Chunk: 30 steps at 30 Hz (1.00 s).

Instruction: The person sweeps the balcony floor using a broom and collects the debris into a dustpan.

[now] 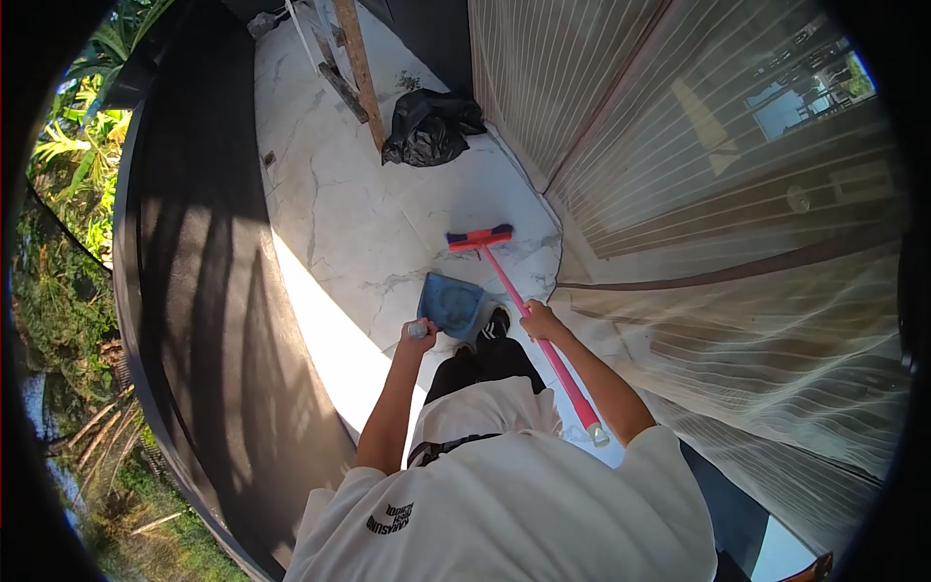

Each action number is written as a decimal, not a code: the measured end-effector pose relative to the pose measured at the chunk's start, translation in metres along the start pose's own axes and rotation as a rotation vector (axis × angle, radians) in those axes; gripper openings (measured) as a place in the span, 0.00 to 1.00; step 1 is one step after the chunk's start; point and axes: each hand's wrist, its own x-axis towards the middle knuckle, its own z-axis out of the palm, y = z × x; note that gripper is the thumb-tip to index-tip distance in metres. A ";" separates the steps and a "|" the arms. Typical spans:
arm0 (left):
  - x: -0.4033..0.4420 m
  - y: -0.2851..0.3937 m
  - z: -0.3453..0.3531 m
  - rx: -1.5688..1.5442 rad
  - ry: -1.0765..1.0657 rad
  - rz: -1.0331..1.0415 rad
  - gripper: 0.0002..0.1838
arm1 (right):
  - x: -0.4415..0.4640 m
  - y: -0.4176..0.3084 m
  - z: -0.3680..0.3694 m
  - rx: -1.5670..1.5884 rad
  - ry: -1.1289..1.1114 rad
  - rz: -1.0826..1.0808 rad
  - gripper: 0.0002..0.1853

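My left hand [419, 335] is closed around the top of the dustpan's handle, with the blue dustpan [451, 303] beyond it, low over or on the marbled floor in front of my feet. What lies in the pan is too small to tell. My right hand [543, 320] grips the pink pole of a broom [567, 373]. The broom's red head [480, 239] with dark bristles rests on the floor, a little beyond the dustpan and apart from it. The pole's end reaches back beside my right arm.
A black plastic bag [430, 128] lies on the floor [330, 213] ahead, beside a wooden ladder-like frame [357, 73]. Glass doors with sheer curtains [679, 194] line the right. A dark low wall [199, 291] curves along the left, with plants outside.
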 end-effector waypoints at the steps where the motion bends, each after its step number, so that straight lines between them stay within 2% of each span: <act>1: 0.001 -0.001 -0.003 0.073 0.047 0.094 0.09 | -0.014 0.003 0.004 -0.011 0.006 0.000 0.21; 3: 0.005 0.001 -0.008 0.015 -0.015 0.062 0.08 | -0.041 0.006 0.008 0.342 -0.187 0.156 0.19; 4: 0.011 0.006 -0.011 -0.033 -0.071 0.037 0.06 | -0.054 0.001 0.002 0.336 -0.183 0.156 0.19; 6: 0.018 0.012 -0.015 -0.039 -0.026 0.014 0.06 | -0.082 -0.009 -0.014 0.449 -0.349 0.237 0.19; 10: 0.010 0.016 -0.025 -0.044 -0.072 -0.018 0.09 | -0.136 -0.030 -0.019 0.522 -0.401 0.231 0.20; 15: -0.026 0.014 -0.040 -0.060 -0.150 -0.025 0.08 | -0.131 -0.038 -0.004 0.491 -0.241 0.112 0.23; 18: -0.049 0.018 -0.052 -0.028 -0.073 -0.051 0.07 | -0.089 -0.027 0.013 0.424 -0.133 0.012 0.22; 20: -0.060 0.020 -0.064 0.020 -0.179 0.019 0.07 | -0.056 -0.022 0.029 0.378 -0.077 -0.037 0.22; 22: -0.064 0.027 -0.072 0.007 -0.124 0.028 0.06 | -0.025 -0.019 0.045 0.101 0.139 -0.161 0.22; 25: -0.052 0.037 -0.085 0.037 -0.104 -0.009 0.04 | 0.029 -0.003 0.060 -0.084 0.217 -0.215 0.22; 28: -0.030 0.044 -0.098 0.065 -0.099 0.074 0.04 | 0.039 0.000 0.063 -0.184 0.145 -0.098 0.22; 30: -0.021 0.046 -0.104 0.023 -0.230 0.115 0.05 | 0.018 0.001 0.067 -0.130 0.074 -0.046 0.22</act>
